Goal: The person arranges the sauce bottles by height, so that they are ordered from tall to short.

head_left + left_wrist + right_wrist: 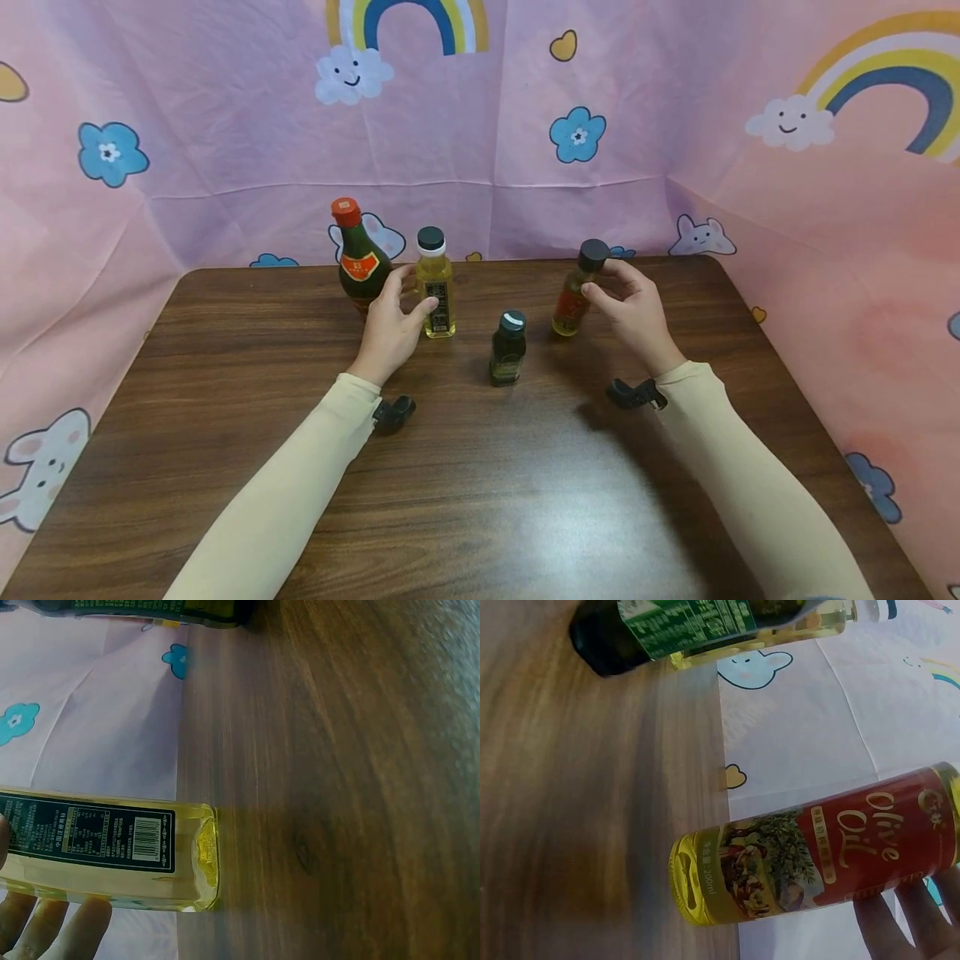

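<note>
My left hand point(390, 333) grips a clear square bottle of yellow oil point(438, 283) with a dark cap, thumb on the near side. Its dark label with a barcode shows in the left wrist view, fingertips point(82, 930) along one side. My right hand point(633, 312) holds a round olive oil bottle point(817, 855) with a red label by its upper part. In the head view that bottle leans a little, black cap toward the right. Whether either base touches the table cannot be told. Between the hands stands a small dark green bottle point(508, 350), touched by neither.
A dark bottle with a red cap point(360, 258) stands just behind and left of my left hand. All are on a brown wooden table point(480, 500). A patterned pink and purple cloth point(255, 125) rises behind the table's far edge and along both sides.
</note>
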Demonstrator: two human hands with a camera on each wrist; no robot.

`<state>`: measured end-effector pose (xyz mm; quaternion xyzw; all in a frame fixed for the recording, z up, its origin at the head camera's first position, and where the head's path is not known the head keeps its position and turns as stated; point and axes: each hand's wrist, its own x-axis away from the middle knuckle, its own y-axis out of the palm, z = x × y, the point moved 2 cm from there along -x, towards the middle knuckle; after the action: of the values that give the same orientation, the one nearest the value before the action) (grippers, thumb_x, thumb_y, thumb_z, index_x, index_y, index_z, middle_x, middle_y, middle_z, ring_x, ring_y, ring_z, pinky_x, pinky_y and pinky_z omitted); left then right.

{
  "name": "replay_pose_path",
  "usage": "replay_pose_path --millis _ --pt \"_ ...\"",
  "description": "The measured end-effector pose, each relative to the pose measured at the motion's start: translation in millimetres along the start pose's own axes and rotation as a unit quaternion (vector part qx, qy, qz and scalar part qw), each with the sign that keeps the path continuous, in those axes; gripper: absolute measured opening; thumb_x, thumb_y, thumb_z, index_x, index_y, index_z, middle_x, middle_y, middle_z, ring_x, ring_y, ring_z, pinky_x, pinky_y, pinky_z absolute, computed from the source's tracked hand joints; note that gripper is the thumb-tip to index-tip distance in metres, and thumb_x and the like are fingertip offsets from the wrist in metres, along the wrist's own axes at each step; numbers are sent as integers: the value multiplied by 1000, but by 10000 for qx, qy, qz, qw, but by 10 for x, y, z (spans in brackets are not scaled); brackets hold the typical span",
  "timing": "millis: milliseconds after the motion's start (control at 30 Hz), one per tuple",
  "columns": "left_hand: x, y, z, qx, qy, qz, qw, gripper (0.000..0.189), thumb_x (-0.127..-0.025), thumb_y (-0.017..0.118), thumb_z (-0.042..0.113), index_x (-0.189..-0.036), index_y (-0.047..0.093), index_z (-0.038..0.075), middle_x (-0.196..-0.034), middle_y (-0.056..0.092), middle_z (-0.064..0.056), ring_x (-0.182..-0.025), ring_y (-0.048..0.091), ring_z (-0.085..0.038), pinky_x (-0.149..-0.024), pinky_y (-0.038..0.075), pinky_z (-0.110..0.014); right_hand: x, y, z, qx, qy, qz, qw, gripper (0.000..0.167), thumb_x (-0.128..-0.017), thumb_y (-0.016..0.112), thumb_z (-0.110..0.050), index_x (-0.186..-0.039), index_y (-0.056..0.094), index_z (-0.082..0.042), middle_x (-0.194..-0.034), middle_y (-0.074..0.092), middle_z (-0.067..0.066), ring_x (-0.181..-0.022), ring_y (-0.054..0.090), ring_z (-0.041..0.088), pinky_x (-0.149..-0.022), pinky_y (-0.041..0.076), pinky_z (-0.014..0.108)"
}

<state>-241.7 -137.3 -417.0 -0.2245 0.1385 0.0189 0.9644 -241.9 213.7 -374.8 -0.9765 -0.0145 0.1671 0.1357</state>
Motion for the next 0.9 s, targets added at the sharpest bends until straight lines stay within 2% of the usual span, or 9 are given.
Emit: replay_pose_path --millis 267,433,633,900 --pt "-1 7 -11 -37 11 4 10000 60 -101 69 23 -153 41 12 -148 54 -15 -135 53 -35 -109 47 -56 -188 144 -19 -134 -61 -204 9997 35 -99 71 -11 -132 65 0 -128 65 1 -123 59 14 -110 49 38" --pt "2 3 -12 -1 -20 -7 10000 61 -101 69 24 -154 41 13 -148 54 -15 -136 53 -34 -109 46 -56 -259 269 -11 -166 11 -364 9992 37 -99 71 -9 -134 64 0 -132 63 8 -126 56 18 -106 50 36" --pt "19 -3 -16 59 -86 5 9999 61 -101 69 23 -154 41 12 -148 54 -16 -136 53 -34 -111 45 -56 -309 417 3 -361 50 -569 9977 37 -99 71 -10 -134 64 -2 -131 65 9 -123 60 20 -104 51 34" --pt "7 5 5 54 -18 -6 10000 60 -102 69 21 -153 40 10 -145 55 -17 -133 54 -34 -107 48 -54 -391 546 -6 -482 -140 -763 9958 34 -99 70 -8 -132 65 -1 -128 67 13 -120 64 23 -102 52 37"
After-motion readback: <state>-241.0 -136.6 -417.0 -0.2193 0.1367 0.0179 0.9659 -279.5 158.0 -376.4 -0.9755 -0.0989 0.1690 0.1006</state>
